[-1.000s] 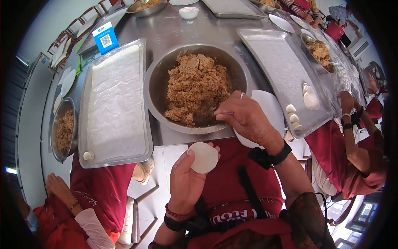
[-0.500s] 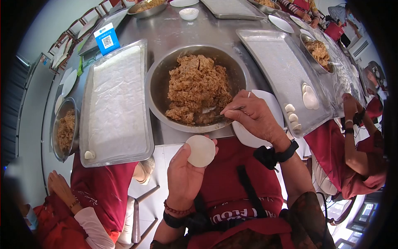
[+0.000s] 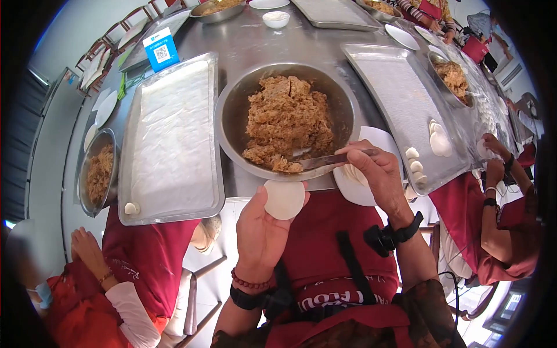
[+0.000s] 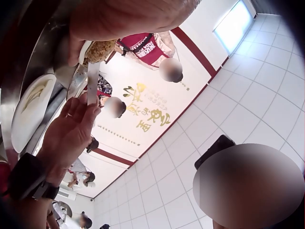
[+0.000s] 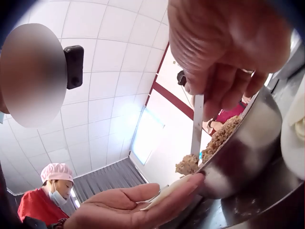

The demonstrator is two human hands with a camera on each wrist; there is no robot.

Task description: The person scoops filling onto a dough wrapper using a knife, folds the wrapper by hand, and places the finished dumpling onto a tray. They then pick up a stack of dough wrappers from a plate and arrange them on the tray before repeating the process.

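Note:
My left hand (image 3: 264, 235), palm up, holds a round white dough wrapper (image 3: 285, 199) across its fingers, thumb resting at its edge, just below the bowl's near rim. My right hand (image 3: 377, 174) grips a flat metal spatula (image 3: 325, 160) by its end. In the right wrist view a lump of brown filling (image 5: 188, 164) sits on the spatula's tip, above the wrapper (image 5: 164, 194). The large steel bowl (image 3: 223, 122) holds a big mound of brown filling (image 3: 290, 116). The right hand (image 4: 66, 136) and the blade (image 4: 93, 83) also show in the left wrist view.
A paper-lined tray (image 3: 174, 139) with a small dumpling (image 3: 131, 207) lies left. A white plate (image 3: 380, 139) with wrappers is beside the bowl on the right, and beyond it a tray (image 3: 400, 98) with dough pieces. A smaller bowl (image 3: 110, 136) of filling stands far left. People sit on both sides.
The spatula has risen from the filling to the bowl's near rim with a lump on its tip. My right hand has moved right, and more of the blade shows. The left hand still holds the wrapper.

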